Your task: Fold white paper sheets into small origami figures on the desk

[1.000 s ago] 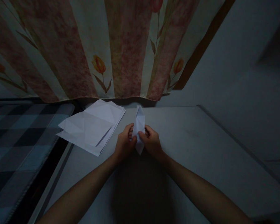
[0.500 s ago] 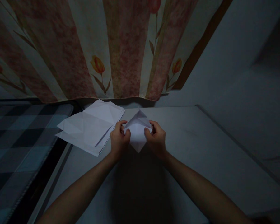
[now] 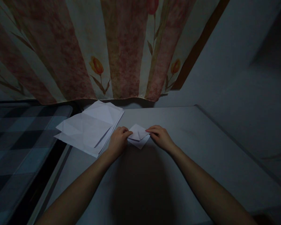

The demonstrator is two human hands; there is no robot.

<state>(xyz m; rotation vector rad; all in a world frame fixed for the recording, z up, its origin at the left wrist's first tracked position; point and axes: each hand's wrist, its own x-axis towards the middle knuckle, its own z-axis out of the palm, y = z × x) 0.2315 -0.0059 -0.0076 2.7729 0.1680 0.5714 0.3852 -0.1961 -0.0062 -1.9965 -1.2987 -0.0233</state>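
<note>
A small folded white paper piece (image 3: 138,136) lies flat on the grey table (image 3: 189,150), shaped roughly like a diamond. My left hand (image 3: 118,142) pinches its left corner with curled fingers. My right hand (image 3: 161,137) presses its right edge down with the fingertips together. Both forearms reach in from the bottom of the view.
A stack of creased white paper sheets (image 3: 91,126) lies on the table's far left corner, just left of my left hand. A tulip-patterned curtain (image 3: 112,50) hangs behind the table. A checkered mattress (image 3: 16,137) lies to the left. A grey wall (image 3: 248,62) stands at the right.
The narrow upright folded paper was spread open between my hands, then lowered and flattened onto the table. My hands moved apart to its left and right corners.
</note>
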